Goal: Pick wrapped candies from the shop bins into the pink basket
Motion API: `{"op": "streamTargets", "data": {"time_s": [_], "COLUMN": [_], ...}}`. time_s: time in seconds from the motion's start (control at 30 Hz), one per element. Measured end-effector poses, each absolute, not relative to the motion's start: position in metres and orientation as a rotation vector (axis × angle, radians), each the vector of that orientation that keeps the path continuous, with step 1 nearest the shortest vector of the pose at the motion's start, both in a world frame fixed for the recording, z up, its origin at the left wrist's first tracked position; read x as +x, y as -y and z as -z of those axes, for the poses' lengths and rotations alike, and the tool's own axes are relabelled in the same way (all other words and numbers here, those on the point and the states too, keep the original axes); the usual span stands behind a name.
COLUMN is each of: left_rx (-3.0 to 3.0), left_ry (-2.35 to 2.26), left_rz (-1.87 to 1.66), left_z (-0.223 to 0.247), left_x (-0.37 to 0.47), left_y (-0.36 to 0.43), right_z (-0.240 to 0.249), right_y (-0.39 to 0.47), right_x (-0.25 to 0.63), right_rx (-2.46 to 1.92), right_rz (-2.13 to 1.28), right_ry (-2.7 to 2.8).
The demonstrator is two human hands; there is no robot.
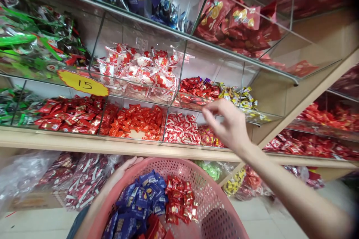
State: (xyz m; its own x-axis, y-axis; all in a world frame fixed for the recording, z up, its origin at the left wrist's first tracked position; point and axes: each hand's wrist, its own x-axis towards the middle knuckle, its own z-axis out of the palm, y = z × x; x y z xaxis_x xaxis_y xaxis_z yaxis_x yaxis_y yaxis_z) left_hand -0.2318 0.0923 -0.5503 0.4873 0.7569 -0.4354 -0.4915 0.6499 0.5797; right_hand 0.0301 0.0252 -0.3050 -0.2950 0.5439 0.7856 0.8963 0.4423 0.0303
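A round pink plastic basket (148,162) with a perforated wall sits in front of me at the bottom of the view. Blue-wrapped sweets (151,190) lie in its left part, beside small red-and-gold wrapped sweets (179,199). My left arm goes around the basket's left side, and my left hand (129,166) holds its far rim. In the air before the shelves is my right hand (227,121), its fingers loosely bent and apart, with nothing visible in them. Nearest to it are red wrapped sweets (199,89), yellow-and-white wrapped sweets (238,95) and small red-and-white packets (182,129).
Clear-fronted shelf bins hold white-and-red sweets (140,67), orange-red packets (137,119) and green packs (28,41). A yellow price tag (83,83) reads 15. Glass shelf edges and a slanting wooden panel (314,82) border the bins. Bagged sweets (86,179) lie below the wooden ledge (70,142).
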Motion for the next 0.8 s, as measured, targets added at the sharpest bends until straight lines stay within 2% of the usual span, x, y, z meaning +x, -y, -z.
{"op": "streamTargets", "data": {"time_s": [0.13,0.3,0.63,0.8], "left_rx": [0.378,0.359,0.318,0.318], "left_ry": [-0.726,-0.767,-0.777,-0.785], "left_rz": [-0.768,-0.798,-0.815,-0.813], "left_z": [0.548,0.550,0.543,0.556], "left_x": [-0.233,-0.229,-0.228,-0.231], "left_y": [-0.092,-0.092,-0.091,-0.099], "right_z": [0.251,0.232,0.226,0.226], "right_y": [-0.068,-0.108,-0.113,-0.115], "right_x": [0.043,0.050,0.036,0.036], "right_rx": [-1.403,-1.597,-1.765,-1.699], "right_rz": [0.385,-0.051,-0.126,0.089], "right_ry": [1.902,2.100,2.100,2.064]}}
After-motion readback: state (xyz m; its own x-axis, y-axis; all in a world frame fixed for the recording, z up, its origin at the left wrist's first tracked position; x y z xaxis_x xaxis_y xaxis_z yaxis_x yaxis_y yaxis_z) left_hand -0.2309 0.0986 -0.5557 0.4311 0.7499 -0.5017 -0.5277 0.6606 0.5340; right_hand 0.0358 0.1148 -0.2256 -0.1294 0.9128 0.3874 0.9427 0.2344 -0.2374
